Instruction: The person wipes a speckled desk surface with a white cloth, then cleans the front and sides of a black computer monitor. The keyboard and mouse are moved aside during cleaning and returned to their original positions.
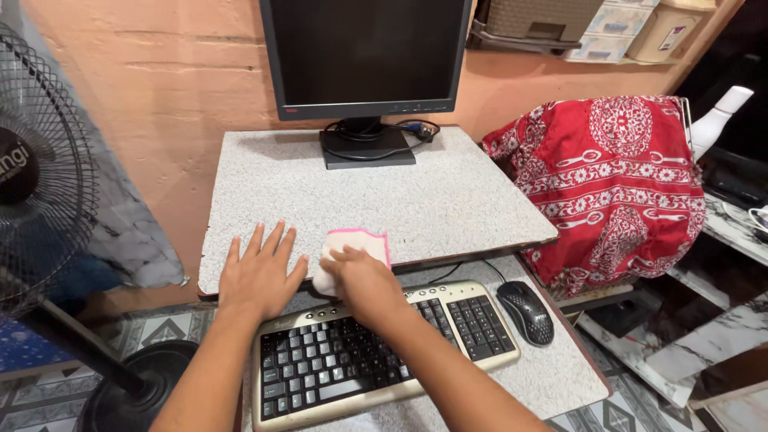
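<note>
The white cloth with a pink edge (358, 244) lies low in the middle of the frame, on the front edge of the speckled grey tabletop (448, 200), bunched at its near end and partly hanging over toward the keyboard (376, 352). The right hand (364, 276) presses down on it, fingers curled over the bunched part and gripping the cloth. Just to its left, the left hand (260, 272) lies flat on the same edge, fingers spread wide and holding nothing, as if bracing.

Because the cloth sits right at the lip, a stroke toward the person could pull it off the tabletop and onto the keyboard on the lower tray directly below. If the cloth is damp, which cannot be told here, moisture might reach the keys. Dust pushed forward could drop there as well.

Further out, the black mouse (526, 312) rests right of the keyboard, near enough for a wide sweep of the forearm to knock it. At the back, the monitor (364, 52) stands on its base with loose black cables (408, 132) coiled beside it; a long push upward in the frame could snag them. The standing fan (40, 184) at far left and the red patterned fabric (616, 184) over a chair at right stand well apart from both hands.
</note>
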